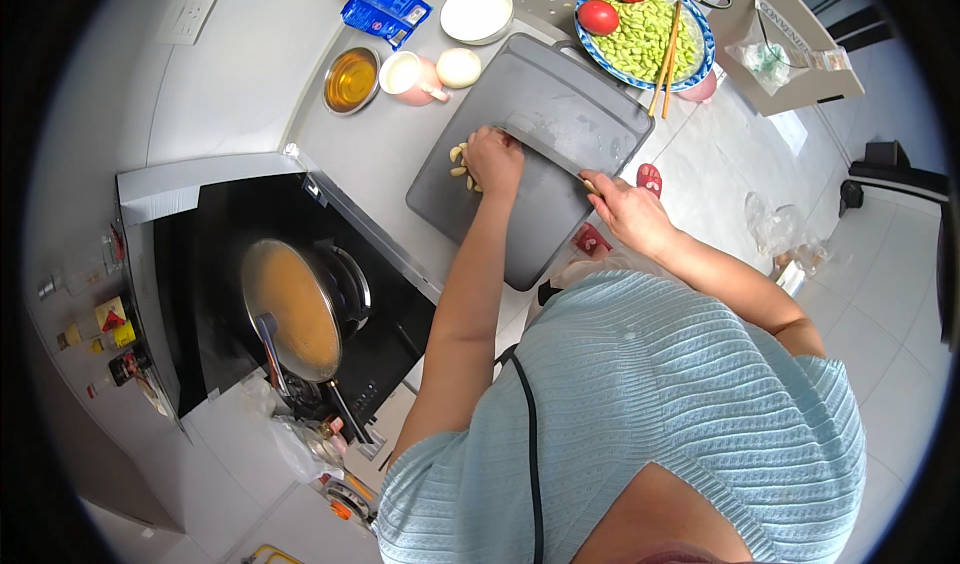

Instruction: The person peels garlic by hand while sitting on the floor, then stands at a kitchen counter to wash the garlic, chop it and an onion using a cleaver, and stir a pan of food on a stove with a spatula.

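A kitchen knife is in my right hand, which grips its handle near the right edge of the grey cutting board. Its blade slants up and left across the board. Beside the blade's far end, my left hand is bent down with curled fingers; whatever is under the fingertips is hidden. Several peeled garlic cloves lie just left of that hand, partly covered by it. Small wet bits are spread over the board beyond the blade.
A glass-lidded pan stands on the black cooktop at left. Behind the board are a bowl of oil, a pink cup, a peeled onion and a white bowl. A plate of green beans holds tomatoes and chopsticks.
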{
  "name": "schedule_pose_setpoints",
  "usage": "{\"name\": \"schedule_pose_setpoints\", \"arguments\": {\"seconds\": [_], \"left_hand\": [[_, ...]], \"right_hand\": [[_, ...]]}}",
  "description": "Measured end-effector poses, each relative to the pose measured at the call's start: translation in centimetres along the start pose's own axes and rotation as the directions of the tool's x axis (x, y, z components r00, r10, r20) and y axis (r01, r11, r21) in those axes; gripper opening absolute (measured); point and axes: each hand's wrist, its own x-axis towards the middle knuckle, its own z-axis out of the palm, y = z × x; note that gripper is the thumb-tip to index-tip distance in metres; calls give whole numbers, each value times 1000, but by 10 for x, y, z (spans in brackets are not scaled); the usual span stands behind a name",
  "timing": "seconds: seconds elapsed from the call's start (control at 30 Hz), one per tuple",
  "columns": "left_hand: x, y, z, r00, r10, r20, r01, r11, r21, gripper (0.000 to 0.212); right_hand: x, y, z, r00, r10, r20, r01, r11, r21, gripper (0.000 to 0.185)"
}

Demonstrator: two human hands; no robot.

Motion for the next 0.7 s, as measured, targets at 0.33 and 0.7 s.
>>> {"name": "schedule_pose_setpoints", "arguments": {"seconds": [0.33,0.7], "left_hand": [[4,0,7,993,-97,71,99,995,-33,14],[2,-11,4,985,-125,121,140,981,-131,7]], "right_hand": [[4,-4,0,1000,1,19,-1,1000,8,31],[21,2,3,989,114,98,-129,978,162,30]]}}
